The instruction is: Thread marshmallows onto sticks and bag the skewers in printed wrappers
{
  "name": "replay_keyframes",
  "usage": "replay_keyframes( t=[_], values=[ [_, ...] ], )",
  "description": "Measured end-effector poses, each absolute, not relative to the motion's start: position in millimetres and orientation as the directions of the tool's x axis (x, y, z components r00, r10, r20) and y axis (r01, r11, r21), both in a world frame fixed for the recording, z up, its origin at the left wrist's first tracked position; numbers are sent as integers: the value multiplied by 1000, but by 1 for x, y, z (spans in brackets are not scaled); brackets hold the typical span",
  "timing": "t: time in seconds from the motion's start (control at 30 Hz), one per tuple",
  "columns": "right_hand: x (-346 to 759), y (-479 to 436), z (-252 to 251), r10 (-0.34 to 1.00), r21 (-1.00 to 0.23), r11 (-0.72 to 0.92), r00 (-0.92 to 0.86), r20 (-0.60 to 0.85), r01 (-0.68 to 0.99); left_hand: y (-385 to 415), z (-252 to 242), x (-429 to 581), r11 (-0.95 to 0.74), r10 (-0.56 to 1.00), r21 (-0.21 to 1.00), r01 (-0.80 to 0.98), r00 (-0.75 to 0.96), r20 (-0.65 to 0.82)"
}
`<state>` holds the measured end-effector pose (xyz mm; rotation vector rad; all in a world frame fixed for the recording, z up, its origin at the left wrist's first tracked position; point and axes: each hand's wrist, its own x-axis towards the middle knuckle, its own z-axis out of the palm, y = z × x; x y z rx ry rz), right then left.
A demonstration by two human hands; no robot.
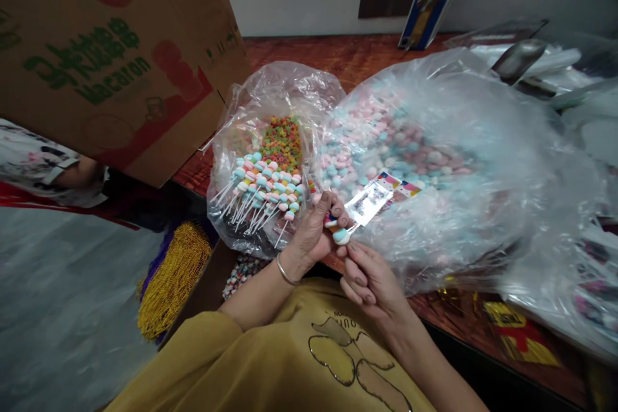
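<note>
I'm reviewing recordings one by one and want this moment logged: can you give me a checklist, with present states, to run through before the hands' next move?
1. Marshmallow candy secured by the left hand: ok, held at its fingers.
2. Right hand touching that candy: cannot tell; its fingertips are just below it.
3. Silvery printed wrapper free of the left hand: cannot tell; they overlap in this view.
4. Marshmallow skewers gathered: ok, heaped together at the smaller clear bag.
5. Loose pastel marshmallows within reach: probably ok, just beyond the hands.
6. Metal scoop clear of both hands: ok, far right.
</note>
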<state>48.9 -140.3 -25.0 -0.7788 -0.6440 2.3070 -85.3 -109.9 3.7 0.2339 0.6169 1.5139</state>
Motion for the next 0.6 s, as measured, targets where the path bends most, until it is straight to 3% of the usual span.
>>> replay_keyframes(
  t=[0.17, 0.3, 0.43, 0.53, 0.6],
  values=[
    [48, -140, -27, 717, -590, -671, -596, -363, -448, -108, 7, -96, 89, 975, 508, -857, -29, -219],
    [53, -140, -27, 684, -579, -699, -629, -370, -419, -105, 11, -107, 53, 983, 569, -821, -58, -175],
    [56, -143, -24, 614, -547, -747, -708, -349, -377, -104, 11, -105, 24, 975, 539, -842, -100, -200],
    [57, -149, -28, 664, -694, -658, -660, -351, -292, -104, 11, -100, 8, 971, 517, -856, -116, -207],
    [57, -152, -33, 802, -910, -386, -542, -251, -150, -104, 14, -97, 5, 965, 515, -857, -131, -227]
  ],
)
